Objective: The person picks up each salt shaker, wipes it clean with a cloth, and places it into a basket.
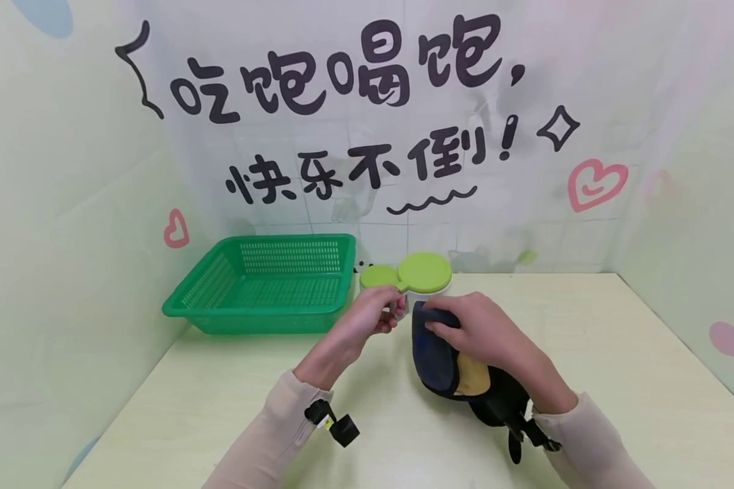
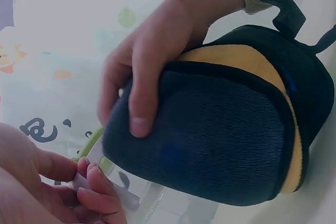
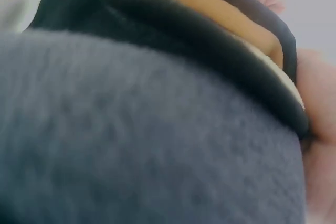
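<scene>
My right hand (image 1: 480,329) grips the upper edge of a navy, slipper-like fabric item (image 1: 434,360) with black trim, a tan band and a dark body behind. In the left wrist view, the thumb lies along the navy face of this item (image 2: 210,135); in the right wrist view, its blurred fabric (image 3: 147,140) fills most of the picture. My left hand (image 1: 373,316), just to the left, pinches a small pale grey strip (image 2: 127,198) between thumb and fingers. The fingers hide part of that strip.
A green perforated basket (image 1: 269,322) stands at the back left of the pale table (image 1: 587,353). Beside it, behind my hands, sits a white container with two round lime-green lids (image 1: 425,272). Printed sheeting (image 1: 293,142) hangs behind and on both sides.
</scene>
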The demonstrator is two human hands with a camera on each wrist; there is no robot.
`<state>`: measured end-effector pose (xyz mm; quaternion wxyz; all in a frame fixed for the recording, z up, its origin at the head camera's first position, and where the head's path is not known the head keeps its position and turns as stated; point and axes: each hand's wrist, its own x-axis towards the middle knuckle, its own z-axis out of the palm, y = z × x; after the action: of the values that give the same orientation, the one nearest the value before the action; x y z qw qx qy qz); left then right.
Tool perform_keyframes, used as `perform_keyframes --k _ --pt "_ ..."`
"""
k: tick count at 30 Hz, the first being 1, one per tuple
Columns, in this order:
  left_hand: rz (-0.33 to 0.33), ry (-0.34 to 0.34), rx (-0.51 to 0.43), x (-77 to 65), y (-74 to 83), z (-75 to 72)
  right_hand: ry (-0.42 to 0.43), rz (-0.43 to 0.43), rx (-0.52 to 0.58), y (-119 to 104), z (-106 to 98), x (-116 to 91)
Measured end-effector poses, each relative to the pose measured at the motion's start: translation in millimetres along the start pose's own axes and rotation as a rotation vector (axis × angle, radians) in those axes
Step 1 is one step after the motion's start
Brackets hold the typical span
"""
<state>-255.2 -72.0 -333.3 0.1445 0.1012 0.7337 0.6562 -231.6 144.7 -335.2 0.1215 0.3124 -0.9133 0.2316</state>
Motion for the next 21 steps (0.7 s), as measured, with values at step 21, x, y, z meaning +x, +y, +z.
perform_keyframes --k 21 --pt "-0.015 0.005 0.011 0.9 -1.1 3.0 -0.052 0.009 0.022 0 4 1"
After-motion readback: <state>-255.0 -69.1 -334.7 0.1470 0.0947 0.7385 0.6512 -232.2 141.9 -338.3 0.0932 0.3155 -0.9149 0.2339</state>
